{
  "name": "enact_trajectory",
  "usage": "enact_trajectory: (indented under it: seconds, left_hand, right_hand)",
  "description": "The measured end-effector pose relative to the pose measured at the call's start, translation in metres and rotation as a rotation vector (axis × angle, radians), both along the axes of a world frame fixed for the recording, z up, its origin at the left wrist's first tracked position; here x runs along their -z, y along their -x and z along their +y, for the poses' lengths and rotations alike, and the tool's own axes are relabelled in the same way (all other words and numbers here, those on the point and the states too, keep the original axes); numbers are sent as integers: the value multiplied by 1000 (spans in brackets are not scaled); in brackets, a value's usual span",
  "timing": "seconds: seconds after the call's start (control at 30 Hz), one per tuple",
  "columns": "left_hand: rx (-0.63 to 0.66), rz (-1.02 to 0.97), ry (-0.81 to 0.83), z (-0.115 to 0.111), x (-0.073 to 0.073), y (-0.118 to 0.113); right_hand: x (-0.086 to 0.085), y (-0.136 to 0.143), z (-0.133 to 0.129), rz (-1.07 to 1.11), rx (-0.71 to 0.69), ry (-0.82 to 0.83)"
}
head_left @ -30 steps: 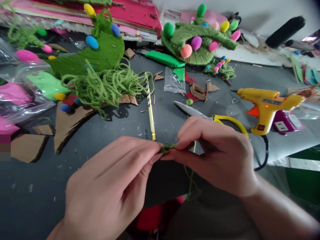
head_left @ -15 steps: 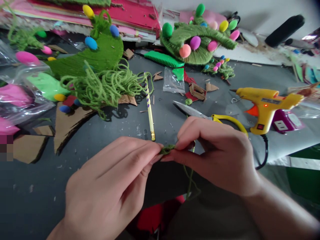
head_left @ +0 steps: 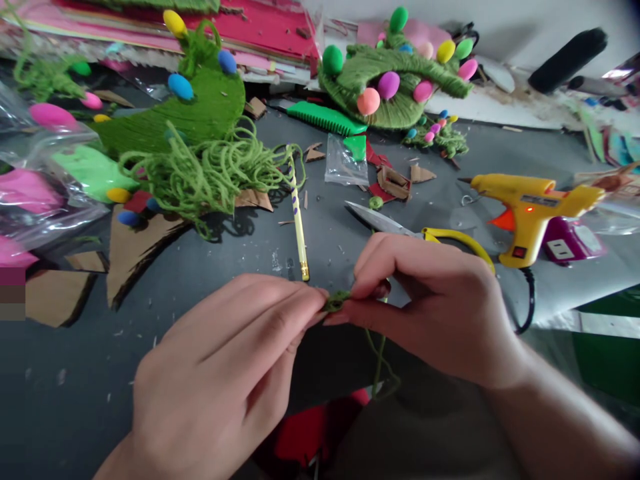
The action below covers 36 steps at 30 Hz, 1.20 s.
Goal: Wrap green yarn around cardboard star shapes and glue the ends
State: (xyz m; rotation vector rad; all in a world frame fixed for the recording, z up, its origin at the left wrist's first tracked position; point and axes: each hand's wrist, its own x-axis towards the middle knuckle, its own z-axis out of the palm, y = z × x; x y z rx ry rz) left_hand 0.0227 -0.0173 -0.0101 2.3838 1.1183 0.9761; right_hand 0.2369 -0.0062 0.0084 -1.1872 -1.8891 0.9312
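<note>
Between the fingertips of both hands is a small green yarn piece [head_left: 337,301], low in the middle of the view. My left hand [head_left: 225,360] pinches its left end, and my right hand [head_left: 430,300] pinches its right end. A loose green strand [head_left: 383,363] hangs below my right hand. Scissors with yellow handles [head_left: 385,220] lie just beyond my right hand, partly covered by it. A pale pencil with purple marks [head_left: 299,227] lies beyond my left fingertips. The fingers hide much of the yarn piece.
A heap of green yarn [head_left: 215,170] lies left of centre, near cardboard scraps [head_left: 140,257]. A yellow glue gun [head_left: 530,207] with a lit red light is at right. Behind are green yarn-wrapped shapes with colored balls [head_left: 400,87] and a green cutter [head_left: 325,119].
The view has shifted very slightly. The yarn piece has turned a little between my fingertips, and both hands keep their pinch on it.
</note>
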Motion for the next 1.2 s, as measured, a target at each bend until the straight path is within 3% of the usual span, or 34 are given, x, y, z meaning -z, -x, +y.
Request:
enact_trajectory:
  seconds: [1.0,1.2]
  left_hand:
    - [84,46,-16,2,1,3]
    - [42,-25,33,-1,0,1]
  right_hand:
    - [-2,-6,0,-26,-25,37]
    - [-1,-6,0,-16,-23,14]
